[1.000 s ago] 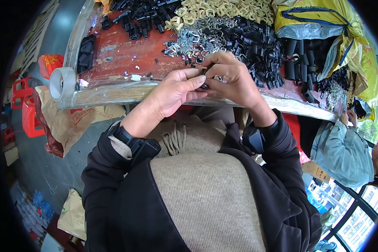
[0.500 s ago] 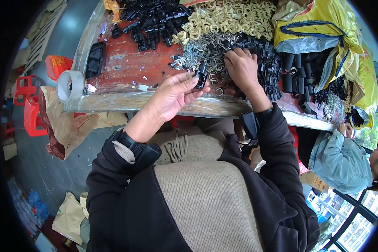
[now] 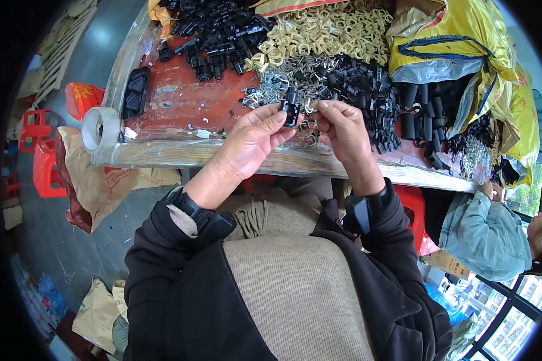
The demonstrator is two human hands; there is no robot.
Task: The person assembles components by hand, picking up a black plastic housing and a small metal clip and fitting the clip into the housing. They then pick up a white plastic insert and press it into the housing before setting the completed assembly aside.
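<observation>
Near the table's front edge, my left hand (image 3: pixel 252 139) holds a small black plastic fitting (image 3: pixel 291 103) upright between thumb and fingers. Close to its right side, my right hand (image 3: pixel 350 133) pinches a small curved pale metal clip (image 3: pixel 309 108) between thumb and forefinger. A narrow gap seems to lie between clip and fitting. Just beyond both hands spreads a heap of silver U-shaped clips (image 3: pixel 300 67). Small black pieces (image 3: pixel 370 90) are piled to its right. Behind lie many cream-yellow curved pieces (image 3: pixel 328 31), with larger black fittings (image 3: pixel 220 39) at the far left.
The red tabletop (image 3: pixel 186 96) has a plastic-wrapped edge. A tape roll (image 3: pixel 100 127) sits at its left corner, near a black tray (image 3: pixel 137 91). Black tubes (image 3: pixel 424 114) and a yellow sack (image 3: pixel 457 36) are at right. Another person in a denim jacket (image 3: pixel 485 231) sits at right.
My right hand has come out of the pile of clips and moved down and toward my left hand, now with a clip in its fingertips. The left hand has barely moved.
</observation>
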